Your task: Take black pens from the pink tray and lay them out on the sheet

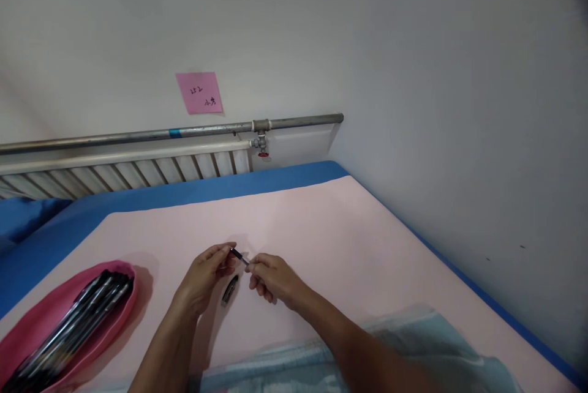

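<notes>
My left hand (pixel 206 273) and my right hand (pixel 271 280) meet over the pink sheet (pixel 321 240), both pinched on a thin dark pen part (pixel 239 255) held between their fingertips. Just below, a short black pen piece (pixel 229 290) lies on the sheet between my wrists. At the lower left a pink tray (pixel 27 329) holds several black pens (pixel 78 325); neither hand touches it.
The pink sheet covers a blue-topped table (pixel 184 194) pushed against a white wall. A radiator (pixel 124 172) and a metal pipe (pixel 184 131) with a red valve run behind it. A pink sticky note (pixel 199 92) hangs on the wall. Pale blue cloth (pixel 413 344) lies near me.
</notes>
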`<state>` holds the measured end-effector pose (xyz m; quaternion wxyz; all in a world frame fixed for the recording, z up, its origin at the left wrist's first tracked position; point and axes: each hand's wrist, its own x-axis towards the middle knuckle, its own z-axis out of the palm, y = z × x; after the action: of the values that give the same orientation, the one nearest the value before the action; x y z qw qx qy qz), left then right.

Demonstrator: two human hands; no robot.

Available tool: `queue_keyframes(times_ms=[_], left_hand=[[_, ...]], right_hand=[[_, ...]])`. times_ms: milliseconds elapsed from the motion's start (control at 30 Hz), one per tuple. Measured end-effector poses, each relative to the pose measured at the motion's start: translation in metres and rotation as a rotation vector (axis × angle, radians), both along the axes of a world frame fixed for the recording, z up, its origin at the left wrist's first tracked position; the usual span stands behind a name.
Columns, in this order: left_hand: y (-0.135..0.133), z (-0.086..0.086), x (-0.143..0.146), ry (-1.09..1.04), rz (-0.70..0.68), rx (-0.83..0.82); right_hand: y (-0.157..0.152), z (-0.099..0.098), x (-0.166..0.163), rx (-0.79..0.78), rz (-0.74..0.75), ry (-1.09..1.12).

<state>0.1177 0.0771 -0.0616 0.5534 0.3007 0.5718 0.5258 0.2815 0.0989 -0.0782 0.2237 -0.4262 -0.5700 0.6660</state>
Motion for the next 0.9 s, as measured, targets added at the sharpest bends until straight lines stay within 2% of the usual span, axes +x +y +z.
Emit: queue_keyframes(times_ms=[167,367,567,900], left_hand=[[0.001,0.002,0.001,-0.118,0.0,0.004],[-0.001,0.007,0.005,-0.205,-0.01,0.035],[0.001,0.001,0.004,-0.112,0.001,0.047],[0.001,-0.002,0.006,0.12,0.018,0.07]], right_hand=[[0.002,-0.006,0.001,-0.046,0.082,0.057],[0.0,0.0,-0.001,-0.185,0.064,0.205],[0.0,0.002,-0.002,-0.262,0.037,0.211],[0.001,-0.001,-0.001,-0.205,0.078,0.172]])
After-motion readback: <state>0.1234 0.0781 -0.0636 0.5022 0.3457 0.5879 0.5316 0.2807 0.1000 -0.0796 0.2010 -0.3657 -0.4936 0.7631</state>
